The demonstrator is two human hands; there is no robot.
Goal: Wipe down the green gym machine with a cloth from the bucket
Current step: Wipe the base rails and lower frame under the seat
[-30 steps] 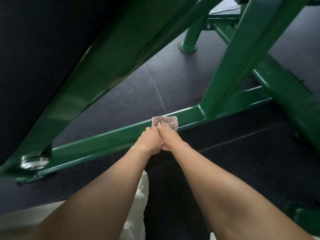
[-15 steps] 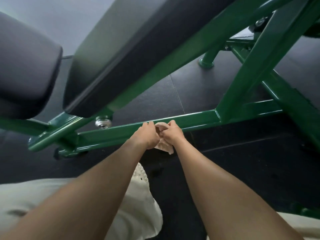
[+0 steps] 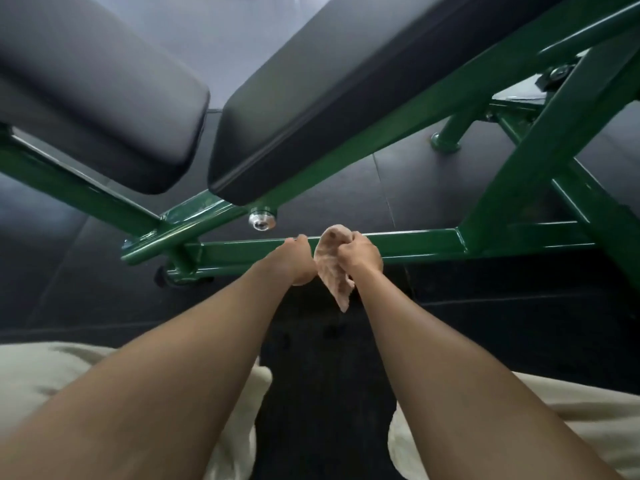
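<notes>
Pinkish cloth dangles bunched from right hand, fingers grasping it; poor contact with green rail risks missed patches. Left hand: hold indeterminate.

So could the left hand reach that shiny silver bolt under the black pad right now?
Probably yes. The left hand sits at the green crossbar just below and right of the silver bolt, with nothing between; the right hand holds the cloth.

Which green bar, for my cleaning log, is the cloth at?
The low level bar close to the floor: the right hand holds the cloth right at it. The slanted bars rise up and away from the hands.
</notes>
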